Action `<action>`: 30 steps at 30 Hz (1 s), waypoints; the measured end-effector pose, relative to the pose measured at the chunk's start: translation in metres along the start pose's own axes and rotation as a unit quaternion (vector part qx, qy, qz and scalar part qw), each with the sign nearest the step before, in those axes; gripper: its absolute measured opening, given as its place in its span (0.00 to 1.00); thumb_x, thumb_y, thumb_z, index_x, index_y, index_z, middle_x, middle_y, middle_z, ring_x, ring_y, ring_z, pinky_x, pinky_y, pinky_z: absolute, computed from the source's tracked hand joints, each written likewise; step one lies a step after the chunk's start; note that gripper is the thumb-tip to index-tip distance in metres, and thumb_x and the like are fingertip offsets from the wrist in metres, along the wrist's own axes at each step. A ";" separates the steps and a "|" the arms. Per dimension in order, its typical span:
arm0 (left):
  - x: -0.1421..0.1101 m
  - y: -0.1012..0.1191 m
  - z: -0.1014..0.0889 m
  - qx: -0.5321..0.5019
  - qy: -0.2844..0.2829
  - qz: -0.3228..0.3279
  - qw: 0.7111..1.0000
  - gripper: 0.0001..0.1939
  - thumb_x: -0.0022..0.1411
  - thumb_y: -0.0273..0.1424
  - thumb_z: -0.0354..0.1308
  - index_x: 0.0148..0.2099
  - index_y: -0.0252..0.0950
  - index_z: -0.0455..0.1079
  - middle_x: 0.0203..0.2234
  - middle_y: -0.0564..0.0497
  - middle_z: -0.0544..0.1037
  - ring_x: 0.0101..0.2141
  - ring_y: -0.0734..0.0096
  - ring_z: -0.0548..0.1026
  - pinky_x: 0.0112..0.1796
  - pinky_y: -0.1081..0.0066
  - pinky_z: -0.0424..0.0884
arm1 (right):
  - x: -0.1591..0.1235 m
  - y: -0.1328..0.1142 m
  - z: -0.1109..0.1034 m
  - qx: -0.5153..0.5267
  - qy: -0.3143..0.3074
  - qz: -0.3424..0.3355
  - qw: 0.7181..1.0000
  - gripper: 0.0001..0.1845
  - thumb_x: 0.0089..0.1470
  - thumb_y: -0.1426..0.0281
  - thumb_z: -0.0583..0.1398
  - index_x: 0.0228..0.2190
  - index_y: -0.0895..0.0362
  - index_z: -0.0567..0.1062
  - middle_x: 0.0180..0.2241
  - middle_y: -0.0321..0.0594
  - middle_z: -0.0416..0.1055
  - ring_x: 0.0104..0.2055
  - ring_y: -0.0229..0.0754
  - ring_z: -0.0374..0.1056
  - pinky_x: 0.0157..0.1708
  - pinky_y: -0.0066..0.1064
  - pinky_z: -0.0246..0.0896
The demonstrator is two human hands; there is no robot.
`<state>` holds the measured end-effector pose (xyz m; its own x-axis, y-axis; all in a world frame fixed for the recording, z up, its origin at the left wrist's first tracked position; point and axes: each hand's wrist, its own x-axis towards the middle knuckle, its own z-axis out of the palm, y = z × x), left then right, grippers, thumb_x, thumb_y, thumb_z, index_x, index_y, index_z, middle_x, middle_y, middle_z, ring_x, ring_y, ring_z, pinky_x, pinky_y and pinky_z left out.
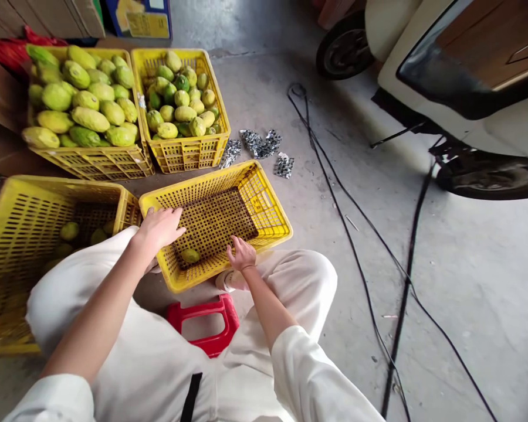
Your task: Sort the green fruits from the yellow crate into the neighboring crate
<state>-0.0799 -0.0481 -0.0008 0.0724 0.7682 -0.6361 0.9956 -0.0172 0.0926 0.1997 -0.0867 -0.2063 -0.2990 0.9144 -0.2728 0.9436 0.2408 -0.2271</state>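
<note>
A yellow plastic crate (270, 214) with a perforated floor stands in front of my knees. One yellow-green oval fruit (190, 255) lies on its floor near the close side. My left hand (162, 227) reaches over the crate's left end, palm down, fingers stretched out and holding nothing. Over the near rim is my right hand (241, 254), its fingers apart and nothing visible in them. The fruit sits between the two hands, touched by neither. Whether either palm rests on the rim is hard to see.
Two yellow crates heaped with similar fruit, a left one (92, 159) and a right one (189, 153), stand behind. Another crate (22, 225) at left holds several fruits. Foil packaging (259, 143), black cables (356, 246), a red stool (211, 343) and a parked scooter (462, 117) are around.
</note>
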 end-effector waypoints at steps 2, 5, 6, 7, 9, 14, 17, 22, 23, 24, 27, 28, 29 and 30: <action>0.001 -0.001 0.001 0.003 0.001 0.002 1.000 0.30 0.76 0.35 0.50 0.72 0.21 0.64 0.66 0.25 0.74 0.66 0.33 0.73 0.65 0.39 0.64 | 0.000 -0.001 0.000 0.000 -0.004 0.002 1.000 0.27 0.69 0.61 0.55 0.62 0.58 0.78 0.52 0.50 0.83 0.48 0.50 0.78 0.45 0.35 0.64; 0.002 0.000 0.002 0.008 0.000 0.004 1.000 0.30 0.76 0.36 0.51 0.72 0.22 0.65 0.66 0.25 0.75 0.65 0.33 0.74 0.65 0.40 0.64 | 0.000 -0.001 -0.001 -0.001 -0.010 0.004 1.000 0.27 0.69 0.61 0.54 0.62 0.58 0.78 0.52 0.50 0.83 0.48 0.50 0.79 0.44 0.35 0.64; 0.002 0.001 0.002 0.011 -0.001 0.005 1.000 0.30 0.76 0.36 0.51 0.72 0.23 0.65 0.66 0.25 0.75 0.66 0.34 0.74 0.65 0.41 0.64 | 0.000 -0.001 -0.001 -0.001 -0.011 0.005 1.000 0.27 0.70 0.61 0.54 0.62 0.58 0.78 0.52 0.49 0.83 0.48 0.50 0.79 0.44 0.35 0.64; 0.002 0.002 0.002 0.012 -0.002 0.006 1.000 0.31 0.76 0.36 0.51 0.73 0.23 0.65 0.66 0.25 0.75 0.66 0.34 0.74 0.66 0.42 0.64 | 0.000 -0.001 -0.001 -0.002 -0.011 0.005 1.000 0.27 0.70 0.61 0.54 0.62 0.58 0.78 0.51 0.49 0.83 0.47 0.50 0.79 0.44 0.35 0.64; 0.002 0.003 0.002 0.014 -0.004 0.007 1.000 0.32 0.76 0.36 0.51 0.75 0.23 0.63 0.67 0.25 0.73 0.67 0.36 0.73 0.67 0.42 0.63 | 0.000 -0.001 -0.001 -0.003 -0.010 0.004 1.000 0.27 0.70 0.61 0.54 0.62 0.58 0.78 0.51 0.49 0.84 0.47 0.49 0.79 0.44 0.35 0.64; 0.001 0.007 0.001 0.015 -0.007 0.001 1.000 0.33 0.77 0.36 0.50 0.77 0.23 0.60 0.68 0.25 0.73 0.67 0.37 0.72 0.68 0.44 0.61 | -0.001 -0.001 -0.002 -0.003 -0.002 -0.002 1.000 0.26 0.70 0.61 0.55 0.61 0.57 0.79 0.51 0.49 0.84 0.46 0.48 0.79 0.44 0.34 0.63; 0.000 0.009 0.001 0.017 -0.008 -0.001 1.000 0.33 0.77 0.36 0.50 0.76 0.23 0.61 0.68 0.26 0.72 0.67 0.37 0.73 0.68 0.43 0.61 | -0.001 -0.001 -0.001 -0.003 0.003 -0.004 1.000 0.26 0.69 0.61 0.55 0.61 0.57 0.79 0.49 0.50 0.84 0.46 0.48 0.79 0.44 0.33 0.63; 0.001 0.011 0.001 0.016 -0.006 0.002 1.000 0.32 0.77 0.35 0.50 0.76 0.23 0.61 0.69 0.27 0.72 0.66 0.37 0.73 0.68 0.41 0.62 | -0.001 0.000 0.000 -0.004 0.008 -0.001 1.000 0.25 0.70 0.60 0.55 0.60 0.56 0.79 0.48 0.49 0.85 0.44 0.47 0.79 0.41 0.33 0.64; 0.000 0.011 0.002 0.016 -0.002 0.004 1.000 0.32 0.77 0.35 0.50 0.76 0.23 0.61 0.69 0.27 0.71 0.67 0.37 0.73 0.68 0.41 0.62 | -0.001 0.000 0.000 -0.003 0.007 0.000 1.000 0.25 0.70 0.60 0.55 0.60 0.56 0.80 0.48 0.49 0.85 0.44 0.47 0.78 0.41 0.33 0.64; 0.000 0.011 0.002 0.016 0.004 0.004 1.000 0.31 0.76 0.34 0.51 0.75 0.24 0.63 0.71 0.27 0.70 0.68 0.37 0.71 0.68 0.41 0.63 | -0.001 0.000 0.000 -0.002 0.007 0.001 1.000 0.25 0.70 0.60 0.55 0.60 0.56 0.80 0.48 0.49 0.85 0.44 0.47 0.79 0.41 0.33 0.64; -0.002 0.010 0.003 0.017 0.033 0.014 0.999 0.24 0.75 0.36 0.54 0.62 0.27 0.79 0.77 0.30 0.58 0.76 0.36 0.58 0.71 0.40 0.59 | -0.002 0.000 0.000 0.005 0.004 0.006 1.000 0.26 0.69 0.60 0.55 0.61 0.56 0.79 0.49 0.49 0.85 0.45 0.47 0.79 0.42 0.33 0.64; -0.003 0.010 0.003 0.015 0.046 0.022 0.999 0.22 0.75 0.38 0.55 0.55 0.28 0.83 0.79 0.32 0.54 0.78 0.35 0.52 0.73 0.38 0.53 | -0.002 0.000 0.000 0.008 0.003 0.008 1.000 0.26 0.69 0.60 0.55 0.61 0.56 0.79 0.49 0.49 0.84 0.45 0.47 0.79 0.42 0.33 0.64; -0.003 0.010 0.003 0.007 0.061 0.031 0.998 0.23 0.75 0.42 0.55 0.47 0.30 0.86 0.80 0.35 0.52 0.79 0.35 0.48 0.74 0.37 0.47 | -0.001 -0.001 -0.001 0.012 0.001 0.009 1.000 0.26 0.69 0.60 0.55 0.61 0.56 0.79 0.49 0.49 0.84 0.45 0.48 0.79 0.43 0.33 0.64; -0.003 0.010 0.003 -0.007 0.076 0.038 0.996 0.26 0.75 0.46 0.55 0.41 0.32 0.86 0.80 0.38 0.52 0.79 0.35 0.45 0.75 0.37 0.41 | -0.001 -0.001 -0.001 0.017 -0.001 0.011 1.000 0.26 0.69 0.60 0.55 0.61 0.56 0.79 0.50 0.49 0.84 0.46 0.48 0.79 0.43 0.33 0.64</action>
<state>-0.0704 -0.0527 0.0000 0.1370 0.8532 -0.5032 0.9865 -0.0716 0.1471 0.1993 -0.0876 -0.2046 -0.2779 0.9191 -0.2792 0.9447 0.2088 -0.2531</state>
